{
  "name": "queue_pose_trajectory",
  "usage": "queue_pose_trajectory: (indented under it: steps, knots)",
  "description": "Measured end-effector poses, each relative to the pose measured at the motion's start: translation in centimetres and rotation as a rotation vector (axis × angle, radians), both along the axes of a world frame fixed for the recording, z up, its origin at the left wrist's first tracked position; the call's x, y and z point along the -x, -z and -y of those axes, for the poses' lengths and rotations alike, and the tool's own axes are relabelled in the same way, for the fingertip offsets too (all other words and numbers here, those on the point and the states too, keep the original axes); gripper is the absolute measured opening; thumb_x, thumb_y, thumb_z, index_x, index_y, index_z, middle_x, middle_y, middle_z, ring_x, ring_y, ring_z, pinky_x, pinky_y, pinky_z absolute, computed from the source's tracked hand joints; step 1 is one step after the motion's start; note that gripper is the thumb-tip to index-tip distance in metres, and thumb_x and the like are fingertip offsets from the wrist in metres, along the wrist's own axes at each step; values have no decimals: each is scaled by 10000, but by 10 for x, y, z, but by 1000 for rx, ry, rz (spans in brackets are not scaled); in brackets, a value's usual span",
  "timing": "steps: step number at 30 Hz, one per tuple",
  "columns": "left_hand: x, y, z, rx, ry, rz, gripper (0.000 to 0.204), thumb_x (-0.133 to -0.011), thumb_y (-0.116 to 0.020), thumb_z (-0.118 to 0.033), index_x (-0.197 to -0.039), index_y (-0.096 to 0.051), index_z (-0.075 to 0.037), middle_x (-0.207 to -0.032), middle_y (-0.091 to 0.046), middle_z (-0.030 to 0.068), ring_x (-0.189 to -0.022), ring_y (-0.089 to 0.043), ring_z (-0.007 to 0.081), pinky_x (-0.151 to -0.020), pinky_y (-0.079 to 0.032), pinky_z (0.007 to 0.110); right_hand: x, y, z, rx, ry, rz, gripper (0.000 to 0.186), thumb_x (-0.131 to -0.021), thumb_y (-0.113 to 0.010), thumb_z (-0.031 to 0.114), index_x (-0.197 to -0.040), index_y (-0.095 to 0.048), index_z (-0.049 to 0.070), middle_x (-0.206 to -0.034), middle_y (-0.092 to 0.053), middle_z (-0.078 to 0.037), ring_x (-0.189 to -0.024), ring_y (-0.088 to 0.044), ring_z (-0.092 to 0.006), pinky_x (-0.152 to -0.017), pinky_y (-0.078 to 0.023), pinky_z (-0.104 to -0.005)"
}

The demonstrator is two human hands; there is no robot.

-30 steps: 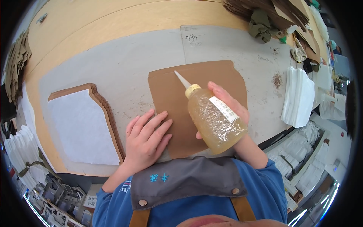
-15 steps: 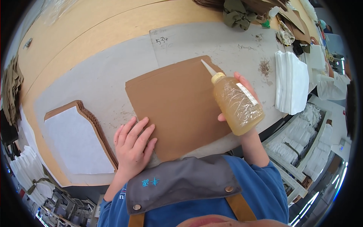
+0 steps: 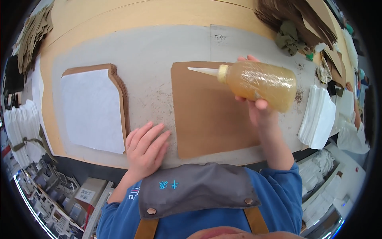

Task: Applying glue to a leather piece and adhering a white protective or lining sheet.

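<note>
My right hand (image 3: 260, 101) is closed round a plastic squeeze bottle (image 3: 258, 81) of cloudy yellowish liquid. The bottle lies nearly level, its white tapered nozzle (image 3: 203, 71) pointing left over the far left part of a brown fabric piece (image 3: 215, 123). That piece rests flat on the grey work surface, its far right part hidden behind bottle and hand. My left hand (image 3: 147, 147) has its fingers stretched out, holding nothing, between the brown piece and a stack of cut brown pieces (image 3: 122, 95). A white sheet (image 3: 91, 109) covers most of that stack's top.
Folded white pieces (image 3: 317, 115) lie at the right of the table. Brown pieces (image 3: 296, 20) and a crumpled olive cloth (image 3: 287, 38) are at the far right. More brown layers (image 3: 36, 34) sit far left, above a tied white bundle (image 3: 24, 131). Shelving stands below the left edge.
The bottle has turned so its nozzle swings from far right to left across the brown piece. My left hand has come off that piece's edge. The head view has shifted.
</note>
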State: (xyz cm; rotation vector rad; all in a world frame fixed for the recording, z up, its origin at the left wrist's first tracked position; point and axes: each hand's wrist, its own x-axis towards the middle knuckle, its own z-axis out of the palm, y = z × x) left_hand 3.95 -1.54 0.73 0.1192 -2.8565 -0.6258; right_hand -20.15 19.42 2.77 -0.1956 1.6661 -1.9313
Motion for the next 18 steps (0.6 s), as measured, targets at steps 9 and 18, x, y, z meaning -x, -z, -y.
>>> queue_pose_trajectory:
  steps: [9, 18]
  knots:
    - [-47, 17, 0, 84, -198, -212, 201, -790, -740, -75, -982, -771, -126, -1100, -738, 5, -1085, -647, 228, -915, -436, 349, 17, 7, 31, 54, -198, -87, 1036, -637, -966, 450, -1437, -491, -7, -1373, -617, -120, -1033, -668, -174, -847, -566, -308]
    - [-46, 19, 1, 76, -186, -241, 189, -798, -712, -64, -967, -768, -128, -1077, -741, 1, -1061, -658, 223, -914, -432, 341, 21, 20, 32, 68, -209, -127, 988, -633, -968, 429, -1399, -508, 9, -1431, -564, -153, -1267, -597, -244, -1035, -528, -389]
